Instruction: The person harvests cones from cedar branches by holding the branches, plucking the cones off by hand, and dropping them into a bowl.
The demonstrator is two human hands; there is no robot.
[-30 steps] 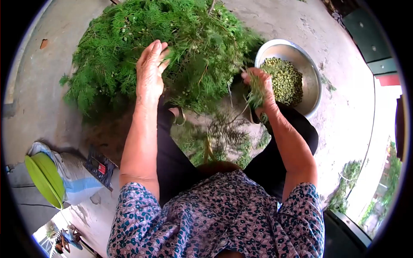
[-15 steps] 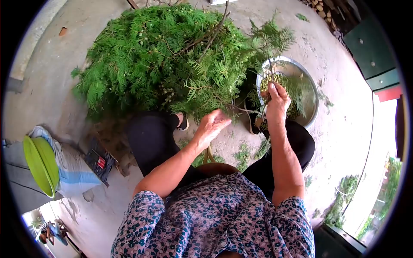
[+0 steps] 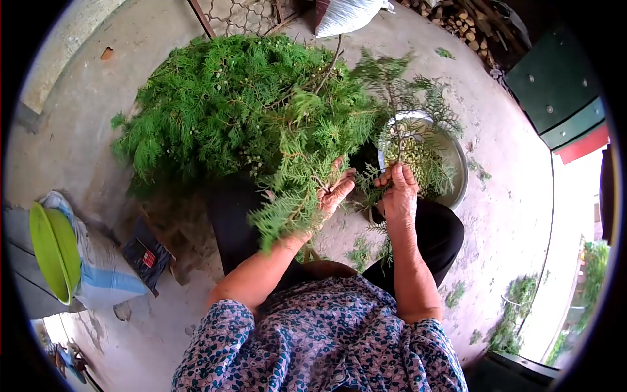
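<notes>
My right hand [image 3: 400, 189] is closed in a pinch round the stem of an arborvitae branch [image 3: 395, 108], which stands up and spreads partly over a metal basin [image 3: 460, 179]. Small yellow-green cones [image 3: 408, 151] lie in that basin. My left hand [image 3: 336, 193] is closed about a leafy arborvitae sprig [image 3: 290, 196] that drapes across the wrist; leaves hide some of its fingers. Beyond both hands rises a large heap of arborvitae branches [image 3: 196, 104], with cones showing among the leaves.
At the left, a green plastic basin [image 3: 52, 251] leans by a white and blue sack [image 3: 108, 261]. A white sack [image 3: 349, 16] and stacked firewood [image 3: 464, 29] are at the back. A dark green cabinet [image 3: 555, 85] stands at right. Loose sprigs [image 3: 516, 313] litter the concrete floor.
My right hand has drawn nearer to me and slightly left with its branch. My left hand has shifted slightly right, and a leafy sprig now covers its wrist. The view has tilted up a little.
</notes>
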